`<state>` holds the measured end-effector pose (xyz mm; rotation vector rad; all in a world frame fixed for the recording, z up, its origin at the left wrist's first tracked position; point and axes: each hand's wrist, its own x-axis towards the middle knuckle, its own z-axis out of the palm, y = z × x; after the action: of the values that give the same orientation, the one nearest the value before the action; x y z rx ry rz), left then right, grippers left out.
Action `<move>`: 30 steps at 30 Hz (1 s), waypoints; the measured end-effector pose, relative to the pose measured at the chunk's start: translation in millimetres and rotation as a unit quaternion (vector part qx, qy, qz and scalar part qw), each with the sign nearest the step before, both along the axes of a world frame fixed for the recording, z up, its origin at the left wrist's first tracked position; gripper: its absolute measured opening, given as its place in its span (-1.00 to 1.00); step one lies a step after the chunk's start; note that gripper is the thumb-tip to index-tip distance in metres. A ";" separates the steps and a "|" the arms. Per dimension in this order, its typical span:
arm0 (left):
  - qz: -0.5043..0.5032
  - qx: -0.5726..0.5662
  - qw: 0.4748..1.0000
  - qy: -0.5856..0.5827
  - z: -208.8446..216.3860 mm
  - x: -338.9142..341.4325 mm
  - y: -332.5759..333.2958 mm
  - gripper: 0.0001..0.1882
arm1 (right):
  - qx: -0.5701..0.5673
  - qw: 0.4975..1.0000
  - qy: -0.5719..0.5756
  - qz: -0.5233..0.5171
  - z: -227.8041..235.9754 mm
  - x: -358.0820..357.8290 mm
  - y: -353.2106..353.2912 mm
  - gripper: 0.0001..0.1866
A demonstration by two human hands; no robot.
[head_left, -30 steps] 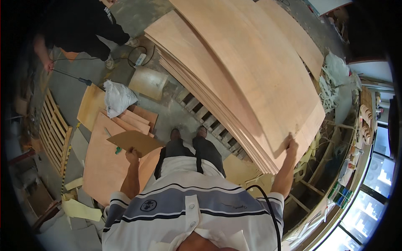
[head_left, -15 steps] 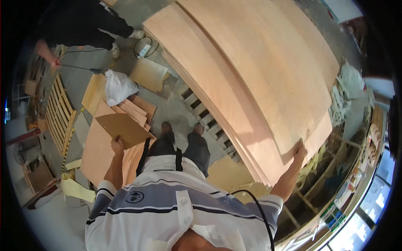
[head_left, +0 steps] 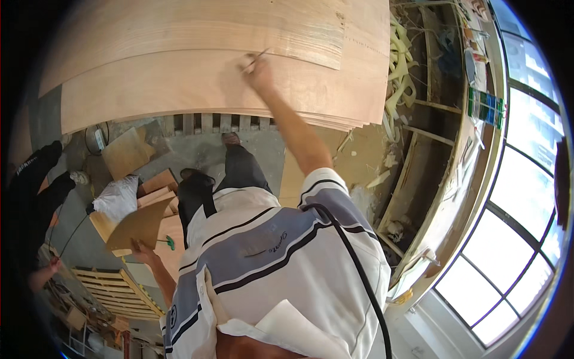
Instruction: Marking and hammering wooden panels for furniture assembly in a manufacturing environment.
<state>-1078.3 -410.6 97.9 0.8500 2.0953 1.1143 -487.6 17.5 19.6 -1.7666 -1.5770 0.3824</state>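
My left hand (head_left: 142, 251) is closed on the edge of a thin brown board (head_left: 139, 227), held at my left side above smaller plywood pieces. Over the big stack, my right hand (head_left: 258, 73) is closed round a thin, dark, pen-like stick (head_left: 260, 55), somewhat smeared by motion. It is near the front edge of the top plywood sheet (head_left: 179, 30). Beneath that sheet, a second plywood sheet (head_left: 161, 90) sticks out toward me. I cannot tell whether the stick's tip touches the wood.
A slatted pallet (head_left: 206, 122) lies under the stack. To my left are a white sack (head_left: 118, 197), a green-handled tool (head_left: 170, 242) and a slatted wooden frame (head_left: 116, 290). Another person (head_left: 36, 173) stands at the far left. A wooden shelf frame (head_left: 412, 179) runs along the right by the windows.
My right hand has left the sheet's near corner and is now further in along its edge with the stick showing. My view has turned rightward. The left hand still holds the board.
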 end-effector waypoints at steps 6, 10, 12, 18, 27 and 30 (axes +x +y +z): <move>0.087 -0.022 0.984 0.156 58.6 -9.1 116.1 -0.26 | -0.170 0.985 0.007 0.034 -13.2 -124.1 -63.8 -0.42; 0.003 -0.005 0.998 0.065 94.9 -52.5 155.6 -0.40 | -0.203 0.975 -0.091 0.022 -18.8 -167.6 -76.2 -0.28; -0.037 -0.018 0.998 0.041 115.9 -78.0 161.0 -0.42 | -0.264 0.961 -0.077 0.016 -16.4 -195.0 -66.9 -0.15; -0.036 -0.093 0.995 -0.006 89.4 -162.7 154.2 -0.48 | -0.335 0.940 -0.059 0.017 -38.0 -166.0 -47.7 -0.19; -0.040 -0.060 0.994 -0.087 147.0 -171.6 151.4 -0.43 | -0.370 0.928 -0.038 -0.024 -37.1 -235.1 -37.5 0.00; -0.057 -0.045 0.994 -0.077 122.2 -156.8 189.5 -0.42 | -0.304 0.941 -0.132 -0.068 -17.4 -190.4 -35.8 -0.01</move>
<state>-1235.1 -221.1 220.1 0.8033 1.9295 0.9849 -678.0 -18.4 2.2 -2.4718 -1.6103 0.6360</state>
